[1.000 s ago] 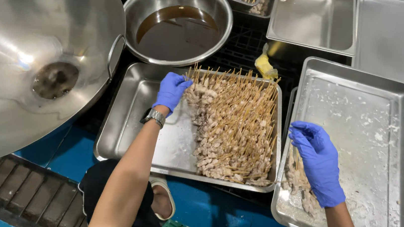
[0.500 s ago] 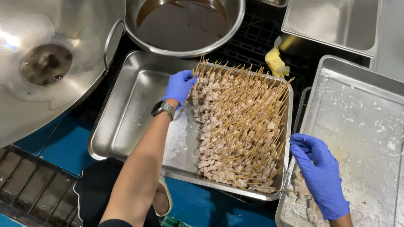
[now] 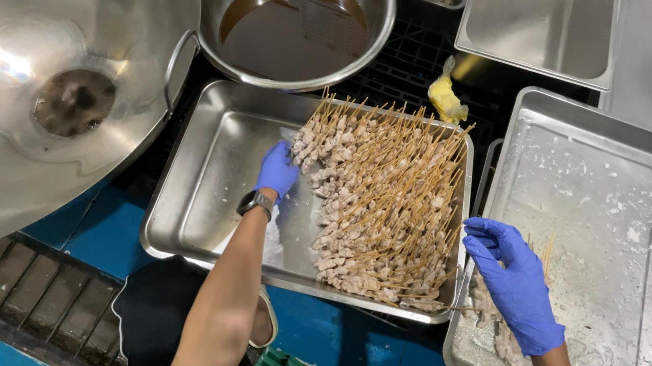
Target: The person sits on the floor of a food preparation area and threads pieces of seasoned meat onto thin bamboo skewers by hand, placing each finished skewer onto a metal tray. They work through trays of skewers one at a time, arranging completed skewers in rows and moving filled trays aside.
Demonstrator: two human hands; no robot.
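While the left hand (image 3: 277,171) touches piled skewers (image 3: 380,201) half-open, the right hand (image 3: 516,284) grasps several skewers.

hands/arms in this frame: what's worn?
Both the left hand and the right hand wear blue disposable gloves. A dark wristwatch with a black band sits on the left wrist. Forearms are bare; a dark sleeve edge shows at the left upper arm.
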